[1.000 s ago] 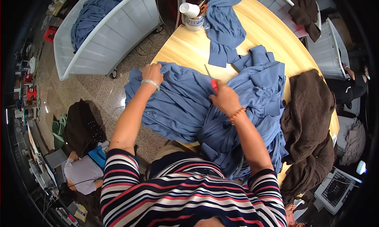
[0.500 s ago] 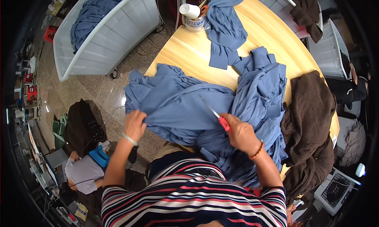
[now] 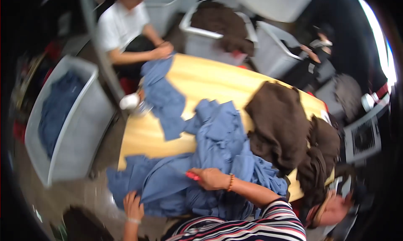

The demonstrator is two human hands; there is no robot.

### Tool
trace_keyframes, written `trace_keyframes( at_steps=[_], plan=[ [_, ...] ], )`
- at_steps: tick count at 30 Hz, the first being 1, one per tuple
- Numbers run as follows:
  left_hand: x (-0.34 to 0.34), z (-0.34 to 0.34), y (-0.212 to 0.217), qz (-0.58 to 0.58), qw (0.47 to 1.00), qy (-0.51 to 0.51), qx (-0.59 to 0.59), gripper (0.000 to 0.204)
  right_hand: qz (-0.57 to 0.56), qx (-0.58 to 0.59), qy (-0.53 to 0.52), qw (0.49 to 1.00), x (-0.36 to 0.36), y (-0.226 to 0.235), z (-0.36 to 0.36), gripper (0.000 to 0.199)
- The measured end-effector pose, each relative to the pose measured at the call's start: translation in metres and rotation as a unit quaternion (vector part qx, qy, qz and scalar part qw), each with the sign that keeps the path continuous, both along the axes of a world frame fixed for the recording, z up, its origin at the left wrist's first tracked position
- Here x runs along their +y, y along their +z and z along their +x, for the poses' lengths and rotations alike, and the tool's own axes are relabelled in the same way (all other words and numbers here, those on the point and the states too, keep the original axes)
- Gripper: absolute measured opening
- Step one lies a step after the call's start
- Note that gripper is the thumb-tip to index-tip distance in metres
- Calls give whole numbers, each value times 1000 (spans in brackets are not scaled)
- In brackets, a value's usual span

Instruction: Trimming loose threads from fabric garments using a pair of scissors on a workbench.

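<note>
A heap of blue garments [image 3: 168, 180] lies along the near side of the wooden table. My left hand [image 3: 133, 206], blurred, has its fingers bent onto the cloth at the heap's near left edge, gripping it. My right hand [image 3: 213, 179] is closed around a red-handled tool [image 3: 193, 175] above the cloth. Its slim metal blade points left and is smeared by motion, so its exact kind does not show. More blue garments [image 3: 220, 127] are piled beyond my right hand.
Brown garments [image 3: 279, 123] lie on the table's right part. Across the wooden table [image 3: 210, 75], a person [image 3: 126, 35] in white handles another blue garment [image 3: 161, 92] beside a white cup [image 3: 129, 101]. Grey bins [image 3: 77, 136] stand left and behind. Another person [image 3: 331, 209] is close at right.
The view has swung up and to the right, bringing the person across the table into sight. Both hands stay at the blue cloth, the right still holding the red-handled tool.
</note>
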State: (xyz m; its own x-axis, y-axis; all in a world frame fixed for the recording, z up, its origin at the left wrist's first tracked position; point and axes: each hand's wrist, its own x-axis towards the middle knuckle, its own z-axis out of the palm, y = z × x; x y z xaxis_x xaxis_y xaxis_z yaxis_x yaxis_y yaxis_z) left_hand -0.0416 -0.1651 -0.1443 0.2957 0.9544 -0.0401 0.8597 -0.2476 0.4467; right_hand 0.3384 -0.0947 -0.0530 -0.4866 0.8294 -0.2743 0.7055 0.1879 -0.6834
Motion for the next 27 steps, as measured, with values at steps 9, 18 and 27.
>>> trace_keyframes(
  at_steps=[9,18,27],
  plan=[
    [109,-19,55,75,980,17,-182,29,-49,58,-49,996,31,-14,13,59],
    [156,16,75,150,972,-7,-183,24,-43,45,-52,997,20,-27,9,60],
    [103,1,91,23,992,-107,-59,21,-94,20,-16,995,18,-1,10,56]
  ],
)
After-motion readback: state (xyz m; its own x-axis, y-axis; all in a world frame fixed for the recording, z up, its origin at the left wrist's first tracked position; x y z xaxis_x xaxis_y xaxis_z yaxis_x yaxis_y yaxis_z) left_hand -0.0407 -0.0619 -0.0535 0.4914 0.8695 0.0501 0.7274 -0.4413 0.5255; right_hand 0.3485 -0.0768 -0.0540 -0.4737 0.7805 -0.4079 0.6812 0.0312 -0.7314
